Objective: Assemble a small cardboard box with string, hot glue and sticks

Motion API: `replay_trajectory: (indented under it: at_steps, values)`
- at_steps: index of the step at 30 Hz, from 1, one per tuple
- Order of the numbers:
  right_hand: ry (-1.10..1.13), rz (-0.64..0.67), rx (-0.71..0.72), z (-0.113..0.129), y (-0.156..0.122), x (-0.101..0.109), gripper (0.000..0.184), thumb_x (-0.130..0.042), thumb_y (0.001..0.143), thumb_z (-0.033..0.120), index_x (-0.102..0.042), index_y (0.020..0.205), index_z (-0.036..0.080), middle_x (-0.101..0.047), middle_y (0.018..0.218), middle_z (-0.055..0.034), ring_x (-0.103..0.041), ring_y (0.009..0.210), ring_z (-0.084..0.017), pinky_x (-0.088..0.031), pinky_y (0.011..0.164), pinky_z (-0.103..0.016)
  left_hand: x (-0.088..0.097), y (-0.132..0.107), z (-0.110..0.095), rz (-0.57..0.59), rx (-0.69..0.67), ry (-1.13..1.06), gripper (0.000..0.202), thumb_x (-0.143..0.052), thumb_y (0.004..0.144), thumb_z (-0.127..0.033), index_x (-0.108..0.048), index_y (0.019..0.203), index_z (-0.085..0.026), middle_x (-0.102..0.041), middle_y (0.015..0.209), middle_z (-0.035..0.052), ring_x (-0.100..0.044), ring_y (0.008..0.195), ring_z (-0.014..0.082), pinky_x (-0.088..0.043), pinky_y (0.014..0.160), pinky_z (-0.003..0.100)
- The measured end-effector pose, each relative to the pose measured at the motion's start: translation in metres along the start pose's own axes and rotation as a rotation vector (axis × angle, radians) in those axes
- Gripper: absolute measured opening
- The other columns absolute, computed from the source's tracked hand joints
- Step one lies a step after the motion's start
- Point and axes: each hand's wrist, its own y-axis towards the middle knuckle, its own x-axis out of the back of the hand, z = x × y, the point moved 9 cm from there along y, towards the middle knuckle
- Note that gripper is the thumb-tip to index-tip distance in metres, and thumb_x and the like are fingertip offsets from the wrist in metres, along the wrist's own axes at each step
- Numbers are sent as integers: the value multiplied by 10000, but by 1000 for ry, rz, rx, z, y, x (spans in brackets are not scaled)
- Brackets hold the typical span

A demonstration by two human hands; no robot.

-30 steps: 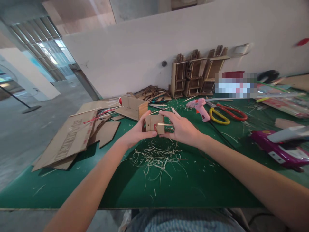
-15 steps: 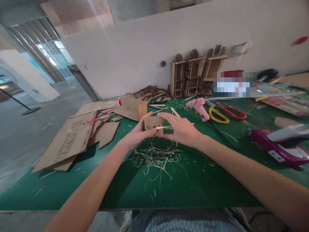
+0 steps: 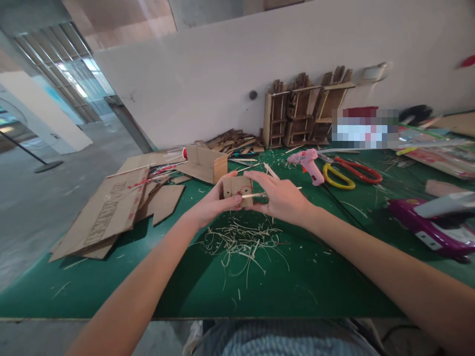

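Between both hands, above the green table, is a small cardboard piece with dark holes and a thin red wire or thread on its face. My left hand grips its left side, with the thumb along the lower front. My right hand is closed round its right side, fingers on the top edge and below. A thin pale wooden stick crosses the front of the piece, from the left thumb toward the right hand. Its far end is hidden by the right hand.
Wood shavings lie below the hands. Flat cardboard covers the left side, near a folded cardboard piece. A pink glue gun, scissors and a purple device are right. Cardboard structures lean on the wall.
The view has shifted slightly, so things appear a little to the right. Both hands keep their hold on the cardboard piece, with no clear change in grip.
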Motion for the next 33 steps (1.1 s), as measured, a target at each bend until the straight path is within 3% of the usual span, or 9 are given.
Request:
replay_trajectory:
  at_steps: [8,16,27,33]
  values:
    - [-95,13,17,0,1,1,702,-629,809,494,-412,1390,165,-556,1357,-143,-640,1075,-312,-573,675,-406,-2,1,2,9,3,-8,865,-704,773,-334,-199,1475,-340,-485,1372,126,-563,1178,312,-516,946,496]
    - [-189,-15,65,7,0,2,684,-632,824,487,-418,1371,136,-569,1347,-143,-670,1004,-280,-538,587,-341,-5,-1,0,44,19,-8,1043,-760,739,-322,-58,1509,-365,-421,1425,115,-440,1296,335,-428,1022,504]
    - [-196,-17,70,5,-1,1,683,-611,832,514,-415,1366,135,-573,1341,-148,-672,988,-269,-509,565,-316,0,0,3,52,2,26,1035,-755,715,-250,-98,1508,-359,-507,1351,101,-519,1234,318,-467,983,511]
    - [-209,-10,75,7,-1,1,701,-646,814,480,-406,1370,128,-574,1340,-141,-675,978,-268,-507,549,-319,0,0,3,93,-43,101,1046,-732,732,-222,-47,1510,-364,-532,1336,105,-540,1228,299,-489,971,485]
